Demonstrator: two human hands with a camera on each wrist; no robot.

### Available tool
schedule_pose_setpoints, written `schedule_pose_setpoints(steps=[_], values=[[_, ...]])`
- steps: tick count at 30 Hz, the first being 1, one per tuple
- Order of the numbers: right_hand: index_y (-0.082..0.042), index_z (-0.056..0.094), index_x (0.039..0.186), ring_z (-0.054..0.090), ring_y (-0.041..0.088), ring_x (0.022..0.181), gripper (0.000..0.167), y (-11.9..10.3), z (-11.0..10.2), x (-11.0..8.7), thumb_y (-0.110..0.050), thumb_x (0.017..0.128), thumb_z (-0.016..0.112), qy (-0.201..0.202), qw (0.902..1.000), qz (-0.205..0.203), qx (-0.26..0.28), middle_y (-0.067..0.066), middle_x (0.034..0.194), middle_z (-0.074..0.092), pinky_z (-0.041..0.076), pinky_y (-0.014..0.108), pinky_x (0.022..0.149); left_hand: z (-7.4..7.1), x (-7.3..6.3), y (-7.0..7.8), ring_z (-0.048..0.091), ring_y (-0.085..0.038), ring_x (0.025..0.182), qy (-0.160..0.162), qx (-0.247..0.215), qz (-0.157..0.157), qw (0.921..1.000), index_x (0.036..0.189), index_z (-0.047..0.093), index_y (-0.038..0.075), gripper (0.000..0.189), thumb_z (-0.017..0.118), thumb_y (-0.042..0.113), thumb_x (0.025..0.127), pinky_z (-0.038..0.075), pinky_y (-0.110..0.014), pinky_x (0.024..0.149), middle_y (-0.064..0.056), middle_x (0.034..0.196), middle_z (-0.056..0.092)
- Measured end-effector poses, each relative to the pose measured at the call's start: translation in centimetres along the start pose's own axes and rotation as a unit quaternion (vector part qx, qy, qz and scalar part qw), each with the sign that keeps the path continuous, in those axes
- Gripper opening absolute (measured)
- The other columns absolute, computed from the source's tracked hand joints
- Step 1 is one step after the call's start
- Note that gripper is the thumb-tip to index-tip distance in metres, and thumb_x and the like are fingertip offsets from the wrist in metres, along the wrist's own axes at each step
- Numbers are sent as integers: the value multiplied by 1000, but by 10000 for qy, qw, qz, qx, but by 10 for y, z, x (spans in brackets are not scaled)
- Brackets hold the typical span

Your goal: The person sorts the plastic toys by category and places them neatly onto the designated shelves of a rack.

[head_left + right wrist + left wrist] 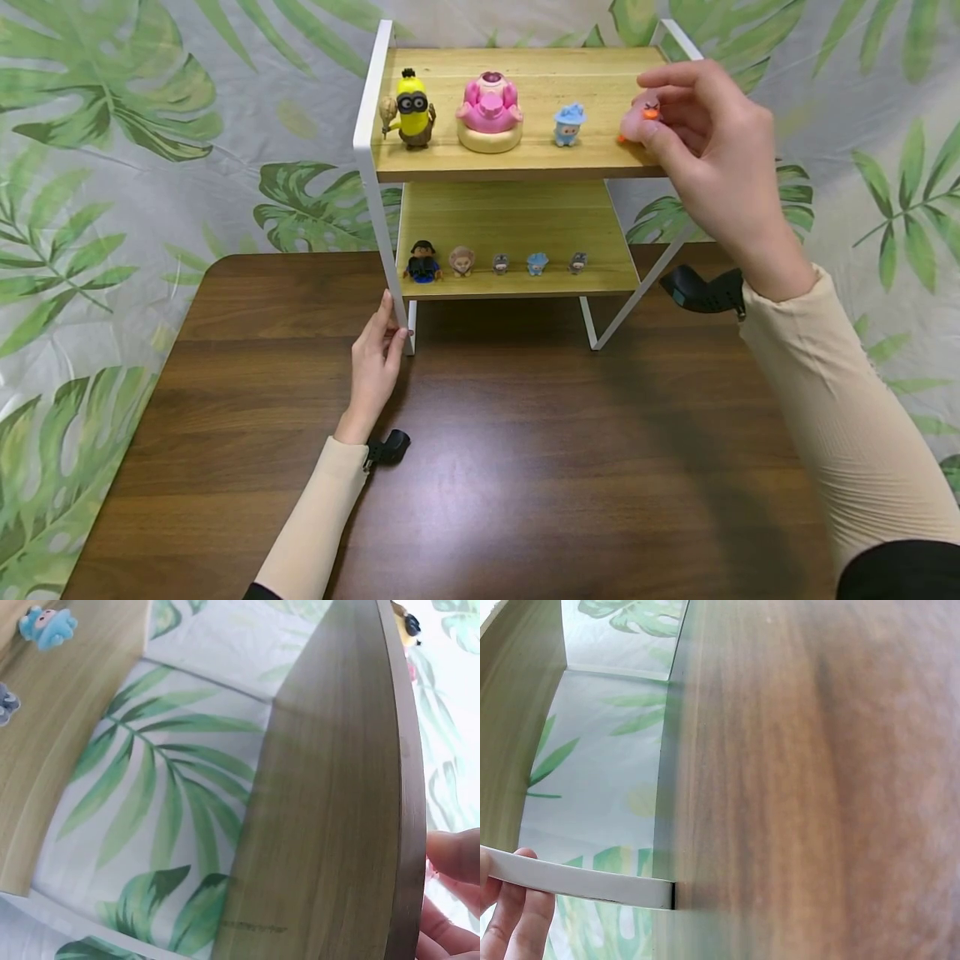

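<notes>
My right hand [712,137] pinches a pink duck figurine [637,118] with an orange beak and feet, at the right end of the upper shelf [525,71]. Whether its feet touch the board cannot be told. In the right wrist view, the shelf's edge and fingers hide most of the duck. My left hand [373,358] grips the white front left leg [592,885] of the two-tier rack, thumb and fingers about it. Left of the duck stand a blue-hatted figurine [569,125], a pink figurine [490,108] on a cream base and a yellow minion figurine [413,112].
The lower shelf [517,217] bears a row of small figures: a black-haired one [423,260], a lion-like one [462,261], a blue one [537,264] and two grey ones. The rack stands on a brown wooden table [480,467], before a leaf-print cloth [112,125].
</notes>
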State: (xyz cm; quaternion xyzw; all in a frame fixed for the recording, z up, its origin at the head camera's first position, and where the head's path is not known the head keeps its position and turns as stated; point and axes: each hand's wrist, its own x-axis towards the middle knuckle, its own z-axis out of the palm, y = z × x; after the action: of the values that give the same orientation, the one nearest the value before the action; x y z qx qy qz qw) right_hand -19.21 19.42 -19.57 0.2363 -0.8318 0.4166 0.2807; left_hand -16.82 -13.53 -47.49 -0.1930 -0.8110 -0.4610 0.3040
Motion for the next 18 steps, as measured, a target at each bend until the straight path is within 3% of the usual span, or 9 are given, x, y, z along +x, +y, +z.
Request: schedule_pose_setpoints(steps=[12,18], values=[[-3,59,124,61,9,86,34,0,-2,0,-6,91,64,-143,9998,29,-162,4,99,64,49,20,83,0,-1,0,57,-25,76,7,-8,-33,10000,150,19,48,88,60,-5,91,55,-42,66,-16,86,54],[-3,59,125,60,9,98,35,0,-4,-2,-1,91,63,-63,9996,241,-140,9,110,64,48,21,88,0,0,1,57,-26,76,16,-15,-2,10000,150,20,46,87,59,-5,91,55,-43,66,-16,87,54]])
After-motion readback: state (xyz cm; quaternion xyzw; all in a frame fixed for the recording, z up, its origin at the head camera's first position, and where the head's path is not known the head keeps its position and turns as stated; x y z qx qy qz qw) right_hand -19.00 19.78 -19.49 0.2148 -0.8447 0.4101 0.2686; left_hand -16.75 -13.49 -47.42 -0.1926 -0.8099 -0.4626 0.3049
